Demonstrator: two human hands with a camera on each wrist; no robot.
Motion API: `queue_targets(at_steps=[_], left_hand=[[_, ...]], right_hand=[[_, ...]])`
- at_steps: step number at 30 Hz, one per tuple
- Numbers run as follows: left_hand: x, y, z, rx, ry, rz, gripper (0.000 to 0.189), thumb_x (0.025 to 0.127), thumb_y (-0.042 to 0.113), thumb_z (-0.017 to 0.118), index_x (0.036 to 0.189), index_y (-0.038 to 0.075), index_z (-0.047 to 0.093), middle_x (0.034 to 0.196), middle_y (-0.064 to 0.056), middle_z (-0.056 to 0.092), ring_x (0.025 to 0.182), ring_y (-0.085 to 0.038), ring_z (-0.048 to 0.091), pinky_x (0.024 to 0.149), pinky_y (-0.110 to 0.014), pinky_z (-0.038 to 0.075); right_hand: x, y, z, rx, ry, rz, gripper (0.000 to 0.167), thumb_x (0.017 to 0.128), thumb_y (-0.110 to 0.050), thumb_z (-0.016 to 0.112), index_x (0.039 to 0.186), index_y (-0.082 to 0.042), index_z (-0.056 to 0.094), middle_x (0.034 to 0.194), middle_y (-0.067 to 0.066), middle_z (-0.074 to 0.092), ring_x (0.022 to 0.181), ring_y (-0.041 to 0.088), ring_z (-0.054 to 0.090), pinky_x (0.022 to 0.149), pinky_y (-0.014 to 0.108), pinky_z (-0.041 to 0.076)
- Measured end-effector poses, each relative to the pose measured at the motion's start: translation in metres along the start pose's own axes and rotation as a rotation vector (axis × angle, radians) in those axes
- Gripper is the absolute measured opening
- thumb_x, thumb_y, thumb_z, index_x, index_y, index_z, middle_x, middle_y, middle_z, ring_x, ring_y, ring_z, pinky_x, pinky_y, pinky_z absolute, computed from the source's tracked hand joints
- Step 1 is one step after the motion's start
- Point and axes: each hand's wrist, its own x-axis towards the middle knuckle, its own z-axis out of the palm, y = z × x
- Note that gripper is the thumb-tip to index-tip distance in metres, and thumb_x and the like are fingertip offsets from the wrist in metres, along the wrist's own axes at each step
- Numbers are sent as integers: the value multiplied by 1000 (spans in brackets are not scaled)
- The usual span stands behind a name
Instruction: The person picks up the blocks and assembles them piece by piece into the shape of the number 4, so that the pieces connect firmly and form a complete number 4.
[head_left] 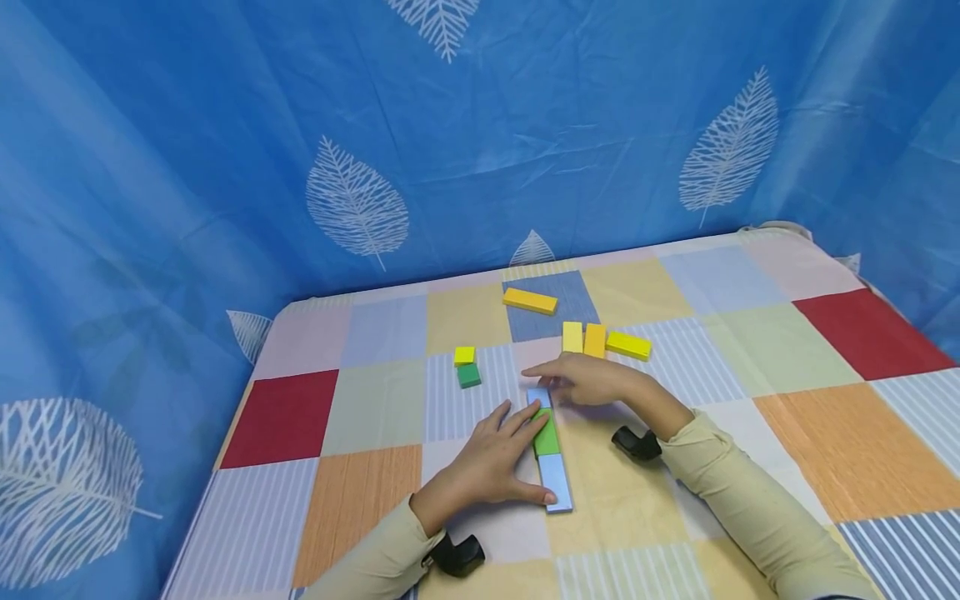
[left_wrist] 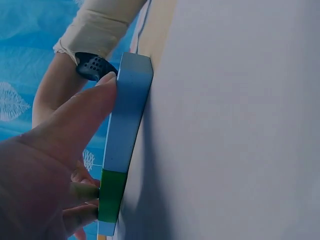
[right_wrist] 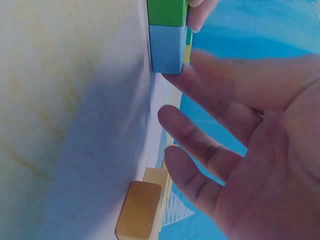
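Observation:
A row of three blocks runs away from me: a long light blue block (head_left: 555,483) nearest, a green block (head_left: 547,433) in the middle, a smaller-looking blue block (head_left: 537,396) at the far end. Across the row lies my left hand (head_left: 495,458), its thumb on the near blue block and fingertips on the green one. In the left wrist view the thumb (left_wrist: 95,107) lies along the blue block's upper edge. My right hand (head_left: 592,380) is spread at the far end, its index finger right at the end face of the far blue block (right_wrist: 167,50).
Behind the right hand stand a pale yellow block (head_left: 572,335), an orange block (head_left: 595,340) and a yellow block (head_left: 628,345). Farther back lies another orange block (head_left: 530,301). To the left, a small yellow block (head_left: 464,356) sits by a dark green block (head_left: 468,376). Patchwork cloth (head_left: 375,408) covers the table.

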Motion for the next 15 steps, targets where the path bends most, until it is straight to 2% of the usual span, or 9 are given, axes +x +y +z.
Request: queue_targets(at_steps=[4, 7, 11, 15], left_hand=[[0, 1, -2, -7, -12, -9, 97, 69, 63, 65, 145, 18, 25, 153, 1, 18, 136, -40, 18, 104, -54, 26], [0, 1, -3, -9, -19, -15, 97, 69, 63, 65, 145, 19, 25, 153, 2, 18, 136, -39, 19, 105, -54, 26], [0, 1, -2, -7, -21, -17, 97, 69, 63, 65, 145, 19, 25, 153, 2, 18, 137, -38, 19, 105, -53, 26], [-1, 1, -1, -11, -24, -21, 97, 69, 63, 65, 145, 20, 24, 153, 3, 17, 137, -38, 19, 105, -53, 26]], right_hand=[[-3, 7, -6, 0, 50, 33, 46, 87, -13, 60, 131, -8, 49, 111, 7, 64, 105, 25, 57, 91, 43, 44], [-10, 18, -15, -30, 160, 83, 43, 85, -12, 62, 126, -3, 53, 105, 9, 64, 98, 26, 58, 84, 42, 46], [-25, 36, -29, -94, 274, 260, 43, 81, -10, 66, 121, 0, 55, 102, 16, 59, 94, 31, 54, 81, 46, 45], [-37, 51, -36, -139, 257, 440, 49, 80, -14, 69, 124, -1, 52, 113, 23, 53, 103, 38, 48, 86, 52, 43]])
